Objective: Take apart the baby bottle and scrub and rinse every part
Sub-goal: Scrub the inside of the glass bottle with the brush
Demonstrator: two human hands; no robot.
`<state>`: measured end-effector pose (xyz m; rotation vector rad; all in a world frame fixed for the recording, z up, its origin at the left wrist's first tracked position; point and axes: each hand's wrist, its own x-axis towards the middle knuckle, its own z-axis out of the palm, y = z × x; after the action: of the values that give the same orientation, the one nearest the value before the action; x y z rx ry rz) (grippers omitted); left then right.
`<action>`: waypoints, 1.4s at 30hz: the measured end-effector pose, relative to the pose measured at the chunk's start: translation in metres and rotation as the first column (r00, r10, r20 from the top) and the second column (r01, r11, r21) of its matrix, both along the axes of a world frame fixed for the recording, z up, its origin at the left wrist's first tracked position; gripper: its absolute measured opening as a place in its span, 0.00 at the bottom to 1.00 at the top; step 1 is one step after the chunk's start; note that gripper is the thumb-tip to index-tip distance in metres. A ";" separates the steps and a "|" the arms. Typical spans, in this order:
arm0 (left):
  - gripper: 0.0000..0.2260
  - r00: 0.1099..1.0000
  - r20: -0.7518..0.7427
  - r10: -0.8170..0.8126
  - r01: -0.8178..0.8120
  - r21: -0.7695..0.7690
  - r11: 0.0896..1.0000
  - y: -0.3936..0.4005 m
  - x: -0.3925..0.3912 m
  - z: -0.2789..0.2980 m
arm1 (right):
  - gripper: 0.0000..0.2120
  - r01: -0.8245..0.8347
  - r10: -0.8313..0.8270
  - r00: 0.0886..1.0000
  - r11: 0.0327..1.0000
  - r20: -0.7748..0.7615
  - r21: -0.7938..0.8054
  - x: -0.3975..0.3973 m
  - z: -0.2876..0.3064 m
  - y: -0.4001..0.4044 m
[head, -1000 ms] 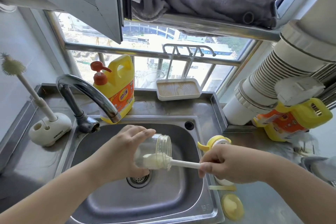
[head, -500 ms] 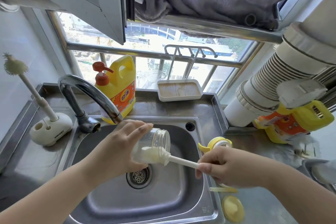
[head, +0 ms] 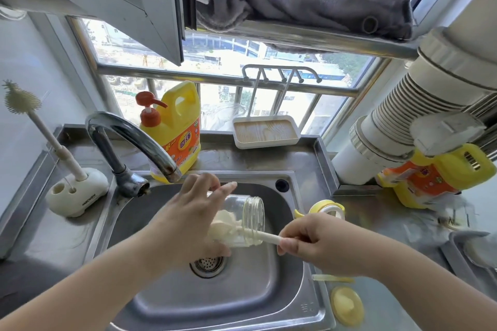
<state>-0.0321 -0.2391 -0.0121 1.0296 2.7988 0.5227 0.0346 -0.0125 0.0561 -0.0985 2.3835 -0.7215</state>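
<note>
The glass bottle body (head: 247, 219) lies on its side over the sink (head: 269, 303), mouth toward my right hand (head: 320, 246). My left hand (head: 188, 219) grips its base end, index finger extended. My right hand pinches the brush handle (head: 266, 236); the sponge head (head: 223, 224) sits inside the bottle. Beyond my right hand, the yellow collar (head: 326, 207) rests on the table (head: 398, 226). Nearer me, a yellow cap (head: 347, 305) lies on the table.
</note>
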 end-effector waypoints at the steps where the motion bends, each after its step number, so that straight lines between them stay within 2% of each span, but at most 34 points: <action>1: 0.46 1.000 0.014 -0.014 0.015 -0.004 1.000 0.001 -0.003 0.002 | 0.09 -0.004 0.004 1.000 1.000 -0.001 -0.003 0.001 0.001 -0.001; 4: 0.43 0.996 0.020 -0.084 0.083 0.075 0.994 -0.001 -0.005 0.003 | 0.11 -0.051 0.051 0.999 0.997 0.002 0.062 0.005 0.007 -0.002; 6: 0.44 0.993 0.054 -0.102 0.095 0.118 0.988 -0.001 -0.003 0.003 | 0.12 -0.105 0.145 0.982 0.950 -0.119 0.293 0.004 0.010 0.002; 7: 0.44 0.991 0.084 -0.101 0.089 0.143 0.986 -0.001 -0.001 0.002 | 0.11 -0.098 0.203 0.955 0.904 -0.214 0.416 0.004 0.013 0.002; 9: 0.45 0.988 0.121 -0.091 0.065 0.203 0.977 0.000 0.000 0.003 | 0.04 -0.062 0.390 0.830 0.775 -0.398 0.629 -0.001 0.007 0.005; 11: 0.44 0.992 0.093 -0.082 0.059 0.231 0.971 0.002 -0.002 0.001 | 0.09 -0.013 0.437 0.759 0.751 -0.482 0.660 -0.002 0.004 0.001; 13: 0.41 0.998 -0.014 -0.063 0.064 0.257 0.964 0.001 -0.004 0.000 | 0.07 -0.015 0.408 0.766 0.784 -0.497 0.620 -0.003 0.002 -0.005; 14: 0.40 0.995 -0.087 -0.055 0.076 0.260 0.963 0.000 -0.005 -0.001 | 0.07 -0.011 0.325 0.823 0.829 -0.465 0.560 -0.003 -0.002 -0.006; 16: 0.37 0.984 -0.166 -0.070 0.108 0.227 0.968 -0.001 -0.003 -0.004 | 0.12 -0.081 0.153 0.969 0.938 -0.193 0.337 0.000 -0.003 -0.005; 18: 0.35 0.981 -0.169 -0.091 0.129 0.232 0.964 -0.001 0.001 -0.008 | 0.13 -0.006 0.003 1.000 0.995 0.026 0.096 0.001 0.001 -0.006; 19: 0.35 0.982 -0.165 -0.089 0.128 0.240 0.962 -0.001 0.002 -0.009 | 0.13 0.049 -0.051 0.994 0.999 0.096 0.019 0.001 0.004 -0.005; 20: 0.35 0.982 -0.168 -0.081 0.121 0.242 0.963 -0.002 0.002 -0.011 | 0.13 0.071 -0.071 0.990 0.997 0.120 0.007 0.001 0.006 -0.001; 21: 0.35 0.982 -0.177 -0.069 0.111 0.237 0.965 -0.003 0.002 -0.013 | 0.13 0.066 -0.071 0.992 0.996 0.106 0.054 0.000 0.010 0.003; 23: 0.37 0.985 -0.167 -0.034 0.071 0.222 0.973 -0.008 0.001 -0.018 | 0.12 -0.043 0.088 0.986 0.955 -0.144 0.292 -0.001 0.014 0.011; 25: 0.39 0.990 -0.143 -0.006 0.038 0.223 0.974 -0.011 0.001 -0.019 | 0.09 -0.076 0.392 0.829 0.784 -0.398 0.616 0.001 0.008 0.023; 26: 0.39 0.989 -0.148 0.003 0.031 0.227 0.973 -0.013 0.001 -0.019 | 0.07 -0.034 0.451 0.748 0.759 -0.487 0.650 0.004 0.004 0.026; 27: 0.39 0.987 -0.159 0.002 0.034 0.225 0.974 -0.013 0.001 -0.018 | 0.06 -0.007 0.466 0.703 0.760 -0.537 0.650 0.007 0.003 0.025; 28: 0.40 0.985 -0.174 -0.002 0.042 0.225 0.973 -0.012 0.000 -0.018 | 0.07 0.006 0.450 0.704 0.770 -0.550 0.638 0.009 0.000 0.024; 30: 0.40 0.980 -0.199 0.005 0.043 0.235 0.971 -0.012 -0.003 -0.018 | 0.11 0.005 0.350 0.791 0.817 -0.502 0.577 0.014 -0.004 0.023; 32: 0.39 0.980 -0.200 0.013 0.035 0.234 0.972 -0.013 -0.005 -0.018 | 0.12 0.004 0.079 0.956 0.959 -0.281 0.283 0.019 -0.003 0.025; 34: 0.37 0.984 -0.175 0.022 0.020 0.237 0.971 -0.014 -0.003 -0.017 | 0.11 0.160 -0.161 0.987 0.987 -0.029 -0.007 0.018 0.001 0.029; 35: 0.37 0.986 -0.164 0.027 0.014 0.242 0.970 -0.014 -0.001 -0.017 | 0.11 0.187 -0.187 0.982 0.981 0.017 -0.044 0.017 0.004 0.030; 36: 0.37 0.987 -0.160 0.028 0.012 0.244 0.970 -0.013 0.000 -0.018 | 0.12 0.173 -0.173 0.985 0.985 0.012 -0.017 0.015 0.005 0.033; 37: 0.37 0.987 -0.159 0.026 0.014 0.245 0.969 -0.012 0.001 -0.018 | 0.12 0.127 -0.121 0.990 0.989 -0.071 0.074 0.013 0.007 0.033; 38: 0.37 0.988 -0.153 0.022 0.017 0.249 0.968 -0.010 0.001 -0.018 | 0.13 0.010 0.052 0.968 0.969 -0.246 0.245 0.011 0.007 0.034; 39: 0.38 0.990 -0.140 0.015 0.022 0.259 0.966 -0.009 0.001 -0.018 | 0.12 -0.049 0.267 0.866 0.887 -0.424 0.459 0.008 0.010 0.036; 40: 0.38 0.993 -0.121 0.008 0.026 0.276 0.961 -0.008 0.001 -0.017 | 0.07 -0.044 0.415 0.752 0.807 -0.512 0.588 0.005 0.013 0.037; 41: 0.39 0.996 -0.093 0.006 0.022 0.299 0.954 -0.007 0.002 -0.017 | 0.04 -0.014 0.502 0.647 0.761 -0.574 0.649 0.004 0.014 0.040; 42: 0.39 0.998 -0.065 0.012 0.010 0.323 0.946 -0.007 0.002 -0.016 | 0.10 0.004 0.540 0.566 0.754 -0.623 0.657 0.003 0.012 0.041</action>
<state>-0.0299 -0.2460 -0.0283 1.1187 2.8304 0.9929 0.0378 0.0288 0.0682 -0.6545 3.2020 0.4051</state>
